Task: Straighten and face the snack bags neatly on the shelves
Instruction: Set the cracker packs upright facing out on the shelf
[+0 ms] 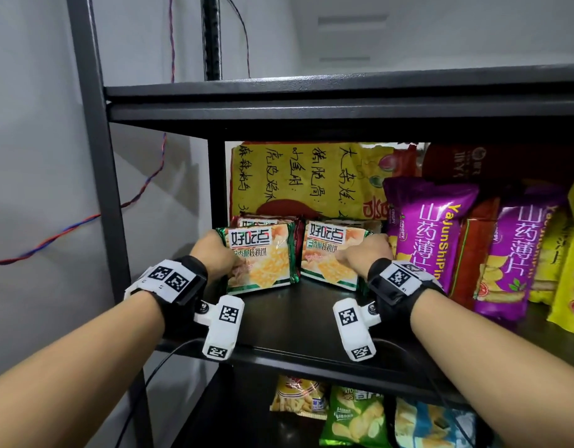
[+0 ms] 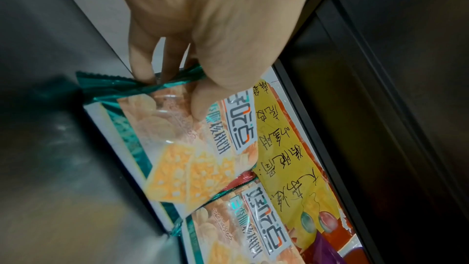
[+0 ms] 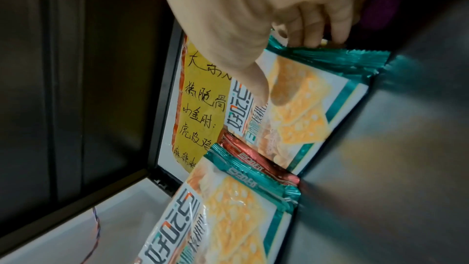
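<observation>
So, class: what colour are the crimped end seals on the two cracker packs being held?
Teal green end seals, clearest in the right wrist view.

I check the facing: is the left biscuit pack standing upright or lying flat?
Upright: the left biscuit pack stands on the shelf, front label outward, with the left hand pinching its side.

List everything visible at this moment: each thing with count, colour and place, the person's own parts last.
Cracker packs: two in front, green-edged, middle shelf left, more stacked behind.
Handwritten sign: one, yellow, behind the packs.
Purple chip bags: two, middle shelf, right of the packs.
Yellow bags: several, far right.
Lower-shelf snack bags: at least three, yellow, green, blue.
Shelf rack: one, black.
Twisted wire: red-blue, on the wall, left.
Left hand: grip on the left pack's side edge.
Right hand: grip on the right pack's side edge.
</observation>
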Available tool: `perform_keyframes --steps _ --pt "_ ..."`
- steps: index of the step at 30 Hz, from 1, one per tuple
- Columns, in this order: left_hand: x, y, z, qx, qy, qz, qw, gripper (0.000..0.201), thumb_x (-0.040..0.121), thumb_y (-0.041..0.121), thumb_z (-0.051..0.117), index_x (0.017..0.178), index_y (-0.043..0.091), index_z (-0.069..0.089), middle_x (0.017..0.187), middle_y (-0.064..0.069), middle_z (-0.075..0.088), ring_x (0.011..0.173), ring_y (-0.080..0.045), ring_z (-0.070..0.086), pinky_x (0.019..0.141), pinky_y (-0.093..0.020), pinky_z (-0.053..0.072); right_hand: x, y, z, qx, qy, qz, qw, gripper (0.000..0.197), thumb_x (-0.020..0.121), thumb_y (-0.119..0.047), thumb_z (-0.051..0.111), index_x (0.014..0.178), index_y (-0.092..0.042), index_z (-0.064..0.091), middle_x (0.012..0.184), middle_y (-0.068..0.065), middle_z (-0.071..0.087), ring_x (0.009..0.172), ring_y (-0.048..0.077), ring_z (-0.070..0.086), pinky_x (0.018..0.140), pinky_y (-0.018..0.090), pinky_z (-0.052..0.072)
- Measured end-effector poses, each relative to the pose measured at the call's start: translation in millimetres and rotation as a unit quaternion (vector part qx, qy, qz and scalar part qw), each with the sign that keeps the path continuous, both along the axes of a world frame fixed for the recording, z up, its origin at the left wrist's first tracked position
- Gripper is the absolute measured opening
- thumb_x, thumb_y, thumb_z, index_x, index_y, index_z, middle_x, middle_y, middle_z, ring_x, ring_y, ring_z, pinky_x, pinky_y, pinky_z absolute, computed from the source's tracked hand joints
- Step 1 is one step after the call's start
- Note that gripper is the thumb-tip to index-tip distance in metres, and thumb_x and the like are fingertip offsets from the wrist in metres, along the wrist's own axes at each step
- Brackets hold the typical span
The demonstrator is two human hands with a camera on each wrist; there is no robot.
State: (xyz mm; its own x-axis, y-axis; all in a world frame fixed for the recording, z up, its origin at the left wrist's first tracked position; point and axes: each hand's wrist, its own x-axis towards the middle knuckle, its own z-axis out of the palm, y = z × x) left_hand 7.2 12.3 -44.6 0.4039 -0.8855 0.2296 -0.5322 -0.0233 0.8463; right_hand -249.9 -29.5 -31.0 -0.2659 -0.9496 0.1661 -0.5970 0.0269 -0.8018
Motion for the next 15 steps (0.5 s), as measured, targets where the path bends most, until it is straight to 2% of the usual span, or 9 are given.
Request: perform_keyframes --steps 2,3,7,10,12,13,15 --pt "1 0 0 0.004 -0.007 -0.002 1.0 0.025 0.082 -0.006 0.073 0.104 0.003 0.065 0.102 -0.012 0.074 0.095 -0.029 0.071 0.09 -0.046 0.058 1 -4 -2 0.002 -0.007 0.014 1.0 0.064 0.073 -0.027 0.086 0.12 0.004 0.057 0.119 0.018 0.065 0.109 0.032 0.064 0.089 0.037 0.054" --pt "1 0 1 0.006 -0.009 -0.002 1.0 0.026 0.082 -0.005 0.074 0.105 0.003 0.065 0.102 -0.012 0.074 0.096 -0.03 0.07 0.09 -0.046 0.057 1 -7 -4 0.0 -0.019 0.02 1.0 0.06 0.072 -0.026 0.086 0.116 0.004 0.059 0.116 0.018 0.067 0.106 0.032 0.064 0.088 0.037 0.054" --pt "-1 2 1 0.0 -0.002 0.01 1.0 0.033 0.08 -0.003 0.077 0.107 0.001 0.058 0.104 -0.013 0.072 0.097 -0.03 0.069 0.09 -0.045 0.057 0 -5 -10 -0.014 -0.055 0.044 0.997 0.05 0.075 -0.023 0.084 0.109 0.005 0.06 0.107 0.016 0.064 0.098 0.031 0.063 0.076 0.032 0.048" --pt "-2 7 2 -0.012 0.014 0.031 0.999 0.051 0.079 -0.001 0.08 0.108 0.006 0.04 0.108 -0.013 0.067 0.097 -0.029 0.067 0.086 -0.044 0.056 1 3 -7 -0.041 -0.014 0.048 0.998 0.037 0.075 -0.025 0.083 0.073 -0.003 0.053 0.077 0.01 0.058 0.065 0.022 0.056 0.055 0.027 0.044" --pt "-3 13 5 -0.039 0.035 0.027 0.998 0.069 0.075 0.0 0.084 0.121 0.009 0.034 0.117 -0.014 0.065 0.1 -0.029 0.066 0.091 -0.047 0.056 1 14 2 -0.064 0.023 0.054 0.996 0.04 0.072 -0.027 0.081 0.061 -0.009 0.048 0.062 0.006 0.054 0.054 0.021 0.053 0.052 0.029 0.046" --pt "-5 16 7 -0.051 0.022 0.034 0.998 0.082 0.073 0.004 0.087 0.133 0.01 0.031 0.126 -0.016 0.06 0.108 -0.031 0.063 0.096 -0.05 0.053 -1 23 4 -0.075 0.04 0.058 0.995 0.04 0.071 -0.028 0.08 0.059 -0.01 0.047 0.059 0.005 0.053 0.053 0.021 0.053 0.052 0.03 0.048" --pt "-11 23 9 -0.072 -0.062 0.086 0.992 0.101 0.071 0.018 0.091 0.147 0.013 0.025 0.143 -0.017 0.044 0.13 -0.035 0.046 0.108 -0.054 0.041 -8 38 8 -0.09 0.059 0.076 0.991 0.04 0.07 -0.029 0.08 0.06 -0.01 0.047 0.06 0.006 0.056 0.054 0.021 0.055 0.052 0.033 0.05"
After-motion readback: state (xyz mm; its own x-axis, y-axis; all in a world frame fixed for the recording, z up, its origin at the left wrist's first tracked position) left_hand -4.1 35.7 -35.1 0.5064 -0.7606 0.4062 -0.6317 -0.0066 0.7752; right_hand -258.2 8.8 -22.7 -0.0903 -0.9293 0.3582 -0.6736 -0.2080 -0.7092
